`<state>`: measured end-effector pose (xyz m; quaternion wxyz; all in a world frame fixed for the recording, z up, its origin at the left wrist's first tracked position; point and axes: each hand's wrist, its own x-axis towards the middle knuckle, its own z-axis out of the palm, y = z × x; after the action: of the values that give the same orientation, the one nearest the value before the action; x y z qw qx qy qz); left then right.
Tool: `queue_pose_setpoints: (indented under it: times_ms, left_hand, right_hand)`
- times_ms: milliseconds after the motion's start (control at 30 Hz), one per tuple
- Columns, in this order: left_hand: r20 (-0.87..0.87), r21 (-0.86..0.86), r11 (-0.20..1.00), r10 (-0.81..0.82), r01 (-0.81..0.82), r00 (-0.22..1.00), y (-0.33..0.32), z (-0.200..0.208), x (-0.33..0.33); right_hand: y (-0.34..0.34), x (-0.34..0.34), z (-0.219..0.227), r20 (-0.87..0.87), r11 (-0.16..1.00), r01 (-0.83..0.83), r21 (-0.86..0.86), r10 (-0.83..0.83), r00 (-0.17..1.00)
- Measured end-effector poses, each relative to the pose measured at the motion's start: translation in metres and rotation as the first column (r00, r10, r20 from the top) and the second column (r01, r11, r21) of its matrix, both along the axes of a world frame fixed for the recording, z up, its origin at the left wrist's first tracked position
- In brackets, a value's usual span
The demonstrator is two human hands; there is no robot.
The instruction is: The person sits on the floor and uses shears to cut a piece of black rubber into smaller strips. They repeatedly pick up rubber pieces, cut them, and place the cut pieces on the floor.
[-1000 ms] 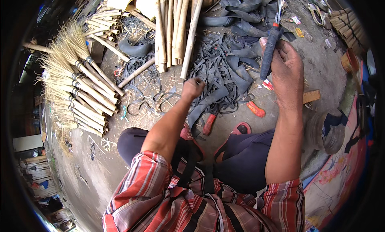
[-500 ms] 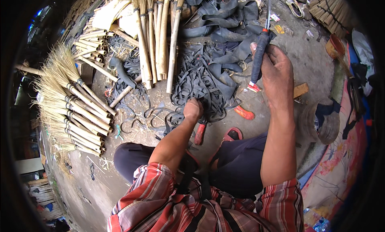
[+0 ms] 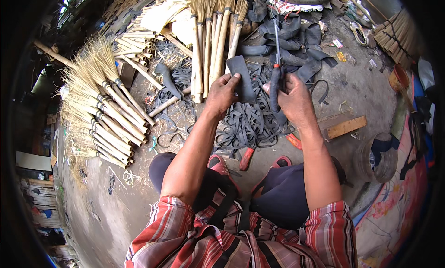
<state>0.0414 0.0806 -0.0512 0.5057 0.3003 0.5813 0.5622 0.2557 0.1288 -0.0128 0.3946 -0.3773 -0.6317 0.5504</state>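
Raised in front of me, my left hand pinches a flat, dark grey rubber piece between thumb and fingers. To its right, my right hand is closed around a long narrow metal tool with a dark wrapped handle and a reddish collar. The tool's thin metal part points away from me; whether it is a blade or a rod I cannot tell. Below both hands lies a tangled heap of dark rubber strips. The tool and the rubber piece are apart.
Finished-looking straw brooms lie in a row at left, and more brooms lie at the far middle. Larger rubber sheets spread behind the heap. A red-handled tool lies near my feet; a wood block sits at right.
My left hand has come up from the strip heap and now holds the flat rubber piece. My right hand has lowered the tool and moved it left, closer to my left hand.
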Motion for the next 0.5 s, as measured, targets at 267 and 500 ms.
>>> queue_pose_setpoints:
  times_ms: [267,500]
  left_hand:
    - [-0.159,0.155,0.985,-0.055,0.08,0.986,-0.024,0.047,0.023]
    - [-0.177,0.041,0.907,-0.405,0.418,0.897,-0.068,0.034,0.034]
  right_hand:
    - [-0.025,-0.028,-0.013,0.063,0.98,0.005,0.2,-0.018,0.998]
    - [-0.016,-0.021,0.005,-0.266,0.995,0.073,-0.069,-0.088,0.96]
